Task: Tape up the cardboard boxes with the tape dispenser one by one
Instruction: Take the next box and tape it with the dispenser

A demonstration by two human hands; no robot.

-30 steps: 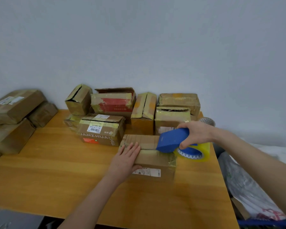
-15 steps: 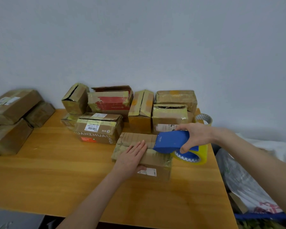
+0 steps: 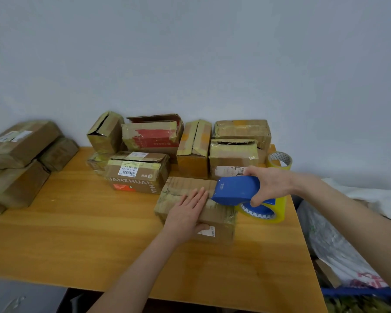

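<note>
A flat brown cardboard box [image 3: 181, 188] lies near the middle right of the wooden table [image 3: 77, 233]. My left hand [image 3: 187, 213] presses flat on its top, fingers straight, thumb over the front face. My right hand [image 3: 269, 184] grips the blue tape dispenser [image 3: 235, 189], whose front edge sits on the box top just right of my left fingertips. Its yellowish tape roll [image 3: 264, 211] hangs past the box's right end.
Several taped boxes [image 3: 145, 141] stand in a row along the wall behind. More boxes [image 3: 18, 163] are stacked at the left. A spare tape roll [image 3: 280, 160] stands at the back right. Plastic bags [image 3: 330, 245] lie beyond the table's right edge.
My right hand has drawn the dispenser a little leftward along the box top. My left hand stays flat on the box; the camera view has shifted slightly.
</note>
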